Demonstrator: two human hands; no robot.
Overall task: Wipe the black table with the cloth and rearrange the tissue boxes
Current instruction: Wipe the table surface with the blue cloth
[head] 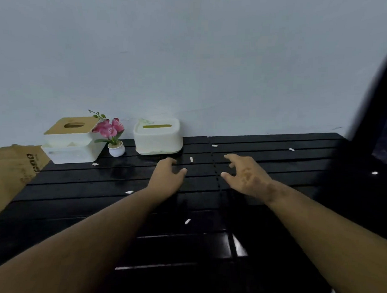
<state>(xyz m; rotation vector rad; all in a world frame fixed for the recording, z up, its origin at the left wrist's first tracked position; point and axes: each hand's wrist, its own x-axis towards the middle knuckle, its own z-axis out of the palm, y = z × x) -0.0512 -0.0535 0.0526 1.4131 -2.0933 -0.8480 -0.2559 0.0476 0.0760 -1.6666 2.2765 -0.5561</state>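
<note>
Body check: my two bare forearms and hands, nothing worn.

My left hand [167, 178] and right hand [248, 176] are both bare: no gloves, rings, watch or wristband visible. Forearms are uncovered right down to the bottom edge of the view, so no sleeve or cuff shows. Right hand's back and wrist look blotchy, but the picture is too soft there to tell why. Fingernails too blurred to make out.

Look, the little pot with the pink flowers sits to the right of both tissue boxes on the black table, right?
Not quite. In the head view the little pot with the pink flowers sits between the two, not to their right: the wooden-lidded tissue box is on its left and the white tissue box on its right. All of them do stand on the black table.
</note>
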